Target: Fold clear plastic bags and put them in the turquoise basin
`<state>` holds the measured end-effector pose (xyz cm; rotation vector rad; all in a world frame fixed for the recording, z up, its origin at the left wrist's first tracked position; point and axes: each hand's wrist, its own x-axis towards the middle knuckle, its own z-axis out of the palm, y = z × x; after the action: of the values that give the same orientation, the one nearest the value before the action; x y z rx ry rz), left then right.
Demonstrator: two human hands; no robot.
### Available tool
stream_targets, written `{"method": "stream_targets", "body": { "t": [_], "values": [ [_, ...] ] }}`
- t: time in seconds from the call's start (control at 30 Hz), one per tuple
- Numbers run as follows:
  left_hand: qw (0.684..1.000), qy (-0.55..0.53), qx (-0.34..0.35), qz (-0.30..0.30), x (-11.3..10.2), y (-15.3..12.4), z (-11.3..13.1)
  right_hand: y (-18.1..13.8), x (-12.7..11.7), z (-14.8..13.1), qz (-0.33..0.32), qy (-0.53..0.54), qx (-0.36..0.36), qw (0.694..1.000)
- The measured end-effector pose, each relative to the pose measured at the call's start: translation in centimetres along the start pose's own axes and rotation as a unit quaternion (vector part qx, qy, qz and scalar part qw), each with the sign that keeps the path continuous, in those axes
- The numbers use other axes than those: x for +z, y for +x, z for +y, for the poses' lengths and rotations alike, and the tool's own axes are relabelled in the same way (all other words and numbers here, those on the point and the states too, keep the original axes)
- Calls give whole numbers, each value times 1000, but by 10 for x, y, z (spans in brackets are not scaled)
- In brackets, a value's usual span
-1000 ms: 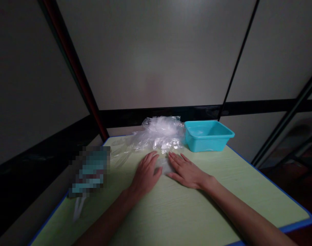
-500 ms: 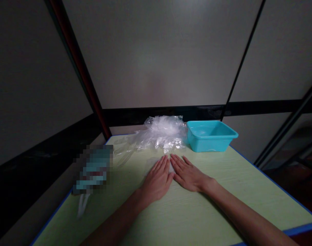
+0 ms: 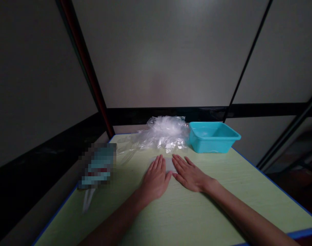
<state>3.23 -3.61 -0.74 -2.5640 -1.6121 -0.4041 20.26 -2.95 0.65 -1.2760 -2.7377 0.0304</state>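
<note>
A small, flat, translucent whitish sheet (image 3: pixel 169 165), perhaps plastic, lies on the pale green table (image 3: pixel 197 218). My left hand (image 3: pixel 156 176) rests flat over its left part, palm down with fingers stretched out. On its right edge lies my right hand (image 3: pixel 188 172), also flat, its fingers extended. A strip of the sheet shows between the two hands; the rest is covered by them. Just beyond the fingertips is a heap of crumpled clear plastic bags (image 3: pixel 167 133).
A turquoise plastic basin (image 3: pixel 213 145) stands at the back right beside the heap. At the left edge lies a blurred-out teal item (image 3: pixel 98 167) with a white strap (image 3: pixel 87 200). A grey panelled wall (image 3: pixel 158 61) rises behind the table.
My hands have moved apart a little, the left one shifting left, so more of the sheet shows between them. The view has swung slightly to the left.
</note>
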Motion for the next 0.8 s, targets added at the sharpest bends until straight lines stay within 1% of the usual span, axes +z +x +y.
{"method": "stream_targets", "body": {
  "t": [0.13, 0.27, 0.43, 0.63, 0.8],
  "values": [
    [999, 20, -25, 8, -2, -4, -12, 0, 1, 0, 4, 3, 3, 1000],
    [999, 25, -29, 17, -1, -7, -20, 0, 1, 0, 0, 4, 6, 1000],
    [999, 36, -27, 12, 1, -8, -21, 0, 0, 0, -6, 4, 4, 1000],
    [999, 20, -22, 42, 6, -8, -23, 0, 1, 2, 3, 17, 2, 1000],
    [999, -1, -29, 47, 7, -9, -24, -1, 0, 4, -1, 28, 0, 1000]
  ]
}}
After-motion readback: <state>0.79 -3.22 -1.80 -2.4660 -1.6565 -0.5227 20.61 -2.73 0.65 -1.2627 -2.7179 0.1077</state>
